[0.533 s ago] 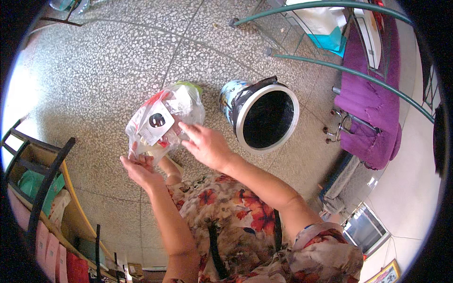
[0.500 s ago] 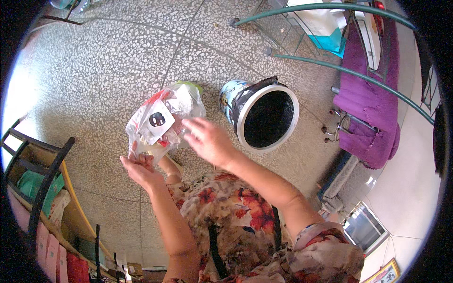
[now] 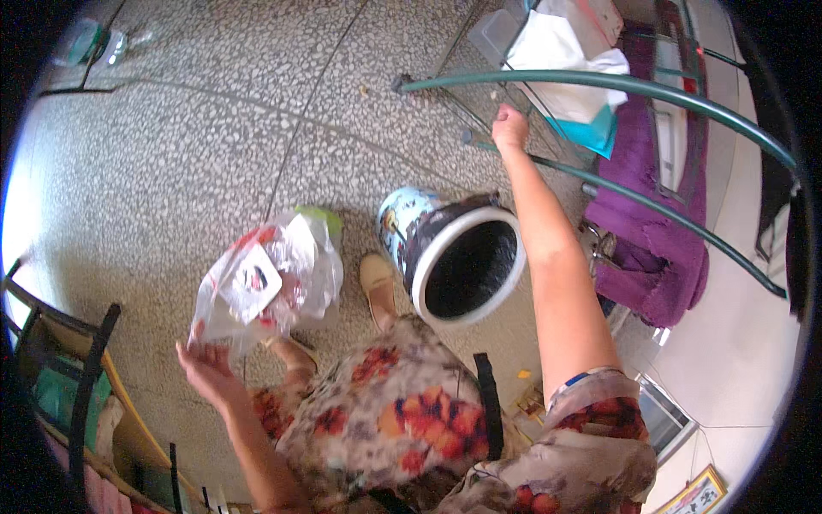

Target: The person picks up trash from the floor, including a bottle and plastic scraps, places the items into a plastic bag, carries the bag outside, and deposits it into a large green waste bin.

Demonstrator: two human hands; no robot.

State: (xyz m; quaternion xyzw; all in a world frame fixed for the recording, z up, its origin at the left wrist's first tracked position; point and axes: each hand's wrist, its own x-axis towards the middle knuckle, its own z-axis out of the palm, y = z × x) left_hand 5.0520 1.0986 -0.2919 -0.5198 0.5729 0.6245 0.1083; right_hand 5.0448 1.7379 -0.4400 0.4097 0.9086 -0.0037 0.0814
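- Floor of grey-and-white speckled terrazzo [image 3: 188,163] spread beneath the scene, crossed by thin dark lines.
- Frame of dark-green metal tubes [image 3: 582,78] arched across the upper right, before a rumpled purple cloth [image 3: 659,257].
- Garment with red flowers on beige fabric [image 3: 351,398] covered the person's body, one beige shoe [image 3: 375,271] showing beyond it.
- Round bin with a pale-blue printed side, white rim and black liner [image 3: 425,283] stood right of centre, its dark mouth uncovered.
- Crinkled clear plastic bag with red and lime-green patches [image 3: 318,265] was left of the bin, apart from it, at the left hand; whether its underside met the floor could not be told.
- Left hand [image 3: 212,370] had its fingers part-bent on the bag's near-left edge, lightly holding the plastic.
- Right hand [image 3: 510,128] was stretched far forward between the green tubes, fingers curled closed; whether they pinched anything could not be told.
- White card with a dark patch [image 3: 257,295] showed at the bag.
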